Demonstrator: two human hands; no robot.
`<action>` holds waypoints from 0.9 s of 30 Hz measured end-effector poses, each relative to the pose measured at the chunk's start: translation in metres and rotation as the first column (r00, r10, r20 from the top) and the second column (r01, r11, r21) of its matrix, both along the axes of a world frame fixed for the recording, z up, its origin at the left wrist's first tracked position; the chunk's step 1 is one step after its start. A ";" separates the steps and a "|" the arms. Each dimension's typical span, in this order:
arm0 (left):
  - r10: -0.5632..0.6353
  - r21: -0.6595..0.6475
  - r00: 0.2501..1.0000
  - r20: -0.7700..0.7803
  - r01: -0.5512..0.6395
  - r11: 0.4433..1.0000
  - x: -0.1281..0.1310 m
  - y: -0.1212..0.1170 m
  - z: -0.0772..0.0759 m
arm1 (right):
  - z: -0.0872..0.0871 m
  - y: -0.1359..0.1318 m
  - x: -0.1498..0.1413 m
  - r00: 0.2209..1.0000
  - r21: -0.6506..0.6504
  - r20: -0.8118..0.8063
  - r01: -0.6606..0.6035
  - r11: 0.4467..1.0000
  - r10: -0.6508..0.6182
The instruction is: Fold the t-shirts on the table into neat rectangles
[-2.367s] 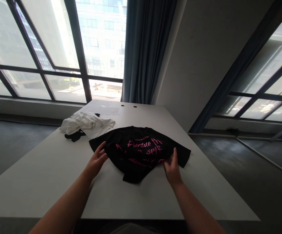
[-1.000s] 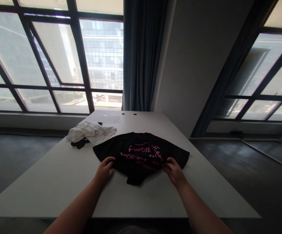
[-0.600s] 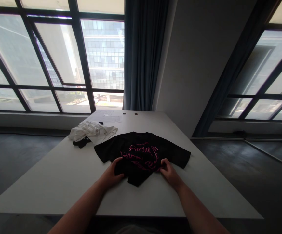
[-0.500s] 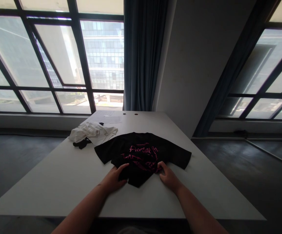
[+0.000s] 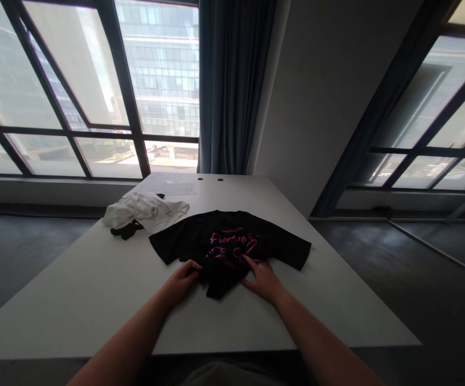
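Observation:
A black T-shirt with pink lettering lies on the white table, its two sleeves spread out to the sides. Its lower part is bunched up, and the print there is creased. My left hand grips the bunched cloth at the near left, fingers curled over it. At the near right, my right hand has its thumb and fingers around the gathered cloth by the print. A dark flap of the shirt sticks out toward me between the hands. Some fingertips are hidden in the fabric.
To the left behind the shirt lies a crumpled white garment, with a black piece of cloth under its edge. Papers and two round holes are at the table's far end. Blue curtain, windows and a wall stand beyond.
Both hands have come closer together, gathering the shirt's lower part into tighter folds. More of the pink print is now creased. The view has also shifted slightly.

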State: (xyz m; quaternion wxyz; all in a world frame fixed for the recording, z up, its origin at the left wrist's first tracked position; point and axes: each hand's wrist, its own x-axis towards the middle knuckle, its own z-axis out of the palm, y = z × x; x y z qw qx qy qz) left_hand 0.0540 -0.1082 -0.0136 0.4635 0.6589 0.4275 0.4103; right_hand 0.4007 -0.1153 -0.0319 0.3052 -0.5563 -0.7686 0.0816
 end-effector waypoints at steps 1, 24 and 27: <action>-0.030 -0.052 0.997 0.071 0.034 0.998 0.001 0.000 -0.001 | 0.000 0.002 -0.004 1.000 -0.011 0.019 0.009 1.000 -0.009; 0.255 0.058 0.963 0.086 -0.261 0.964 -0.028 0.024 -0.022 | -0.001 0.002 0.036 0.775 0.121 -0.570 0.408 0.905 -0.274; 0.135 0.283 0.971 -0.198 -0.075 0.956 -0.022 0.012 -0.018 | -0.003 -0.010 0.031 0.827 0.136 -0.443 0.444 0.886 -0.346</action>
